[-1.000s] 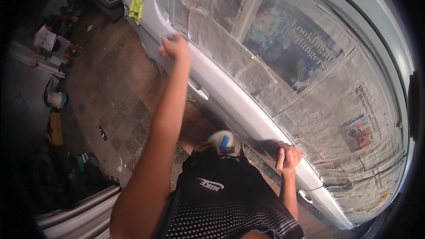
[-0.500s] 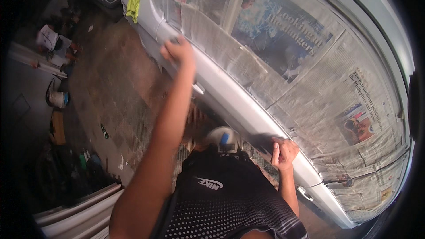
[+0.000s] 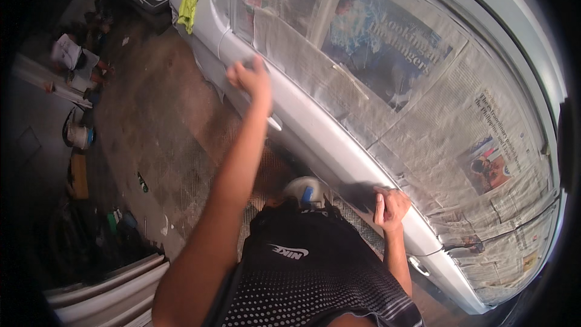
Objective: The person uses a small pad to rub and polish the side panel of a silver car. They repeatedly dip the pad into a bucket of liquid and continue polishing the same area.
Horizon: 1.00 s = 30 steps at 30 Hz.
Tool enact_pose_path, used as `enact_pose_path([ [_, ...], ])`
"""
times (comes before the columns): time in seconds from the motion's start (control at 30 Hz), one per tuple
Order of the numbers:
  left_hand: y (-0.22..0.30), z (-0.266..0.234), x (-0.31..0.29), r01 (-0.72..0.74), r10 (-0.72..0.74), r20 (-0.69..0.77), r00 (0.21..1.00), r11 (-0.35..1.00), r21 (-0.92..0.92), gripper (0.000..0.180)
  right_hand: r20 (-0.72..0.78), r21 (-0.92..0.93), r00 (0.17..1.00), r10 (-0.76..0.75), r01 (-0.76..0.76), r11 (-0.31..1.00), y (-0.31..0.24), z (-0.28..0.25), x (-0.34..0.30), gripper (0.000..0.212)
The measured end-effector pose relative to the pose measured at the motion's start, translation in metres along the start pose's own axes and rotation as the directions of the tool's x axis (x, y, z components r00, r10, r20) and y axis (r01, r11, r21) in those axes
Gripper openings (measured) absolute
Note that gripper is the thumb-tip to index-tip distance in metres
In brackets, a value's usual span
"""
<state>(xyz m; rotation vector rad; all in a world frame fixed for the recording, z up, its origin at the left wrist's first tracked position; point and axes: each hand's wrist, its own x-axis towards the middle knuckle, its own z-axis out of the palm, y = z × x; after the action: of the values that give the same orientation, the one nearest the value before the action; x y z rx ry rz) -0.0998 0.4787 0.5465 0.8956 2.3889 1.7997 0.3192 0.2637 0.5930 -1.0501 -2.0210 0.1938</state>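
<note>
A silver-white car door (image 3: 327, 128) runs slantwise from far left to near right. Newspaper sheets (image 3: 417, 124) cover the windows above it. My left hand (image 3: 254, 80) is at the door's upper band, toward the far end, its fingers curled; any object in them is hidden. Nearer to me, my right hand (image 3: 393, 207) is closed at the same band, thumb against the bent fingers. Whatever it may hold is not visible. A dark patch (image 3: 361, 194), perhaps shadow, lies on the panel beside it. A white door handle (image 3: 274, 123) shows just below my left wrist.
A yellow-green cloth (image 3: 190, 0) hangs over the car's far end. Another person (image 3: 75, 54) is low down at the far left, near a whitish container (image 3: 78, 136). Long pale panels (image 3: 112, 287) lie at the lower left. A rounded whitish thing (image 3: 302, 186) with a blue patch is before my legs.
My left hand has shifted slightly nearer along the door, its fingers still curled. My right hand stays at about the same spot on the door. The whole view has shifted a little.
</note>
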Motion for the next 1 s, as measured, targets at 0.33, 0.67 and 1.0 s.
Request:
enact_pose_path([
  [0.33,0.008,-0.011,0.057,0.103,-0.085,-0.122,0.989,0.983,0.153,0.046,-0.012,0.015,1.000,-0.005,0.005,1.000,-0.001,0.004,0.005,0.011],
  [0.67,0.015,0.002,0.048,0.174,-0.174,-0.013,0.985,0.977,0.126,0.053,0.017,-0.039,0.999,0.035,-0.034,0.999,-0.002,0.002,-0.002,0.011],
  [1.0,-0.008,0.018,0.123,0.237,-0.217,-0.137,0.967,0.959,0.155,0.049,-0.017,-0.096,0.999,0.028,-0.030,0.995,-0.006,0.007,0.002,0.010],
])
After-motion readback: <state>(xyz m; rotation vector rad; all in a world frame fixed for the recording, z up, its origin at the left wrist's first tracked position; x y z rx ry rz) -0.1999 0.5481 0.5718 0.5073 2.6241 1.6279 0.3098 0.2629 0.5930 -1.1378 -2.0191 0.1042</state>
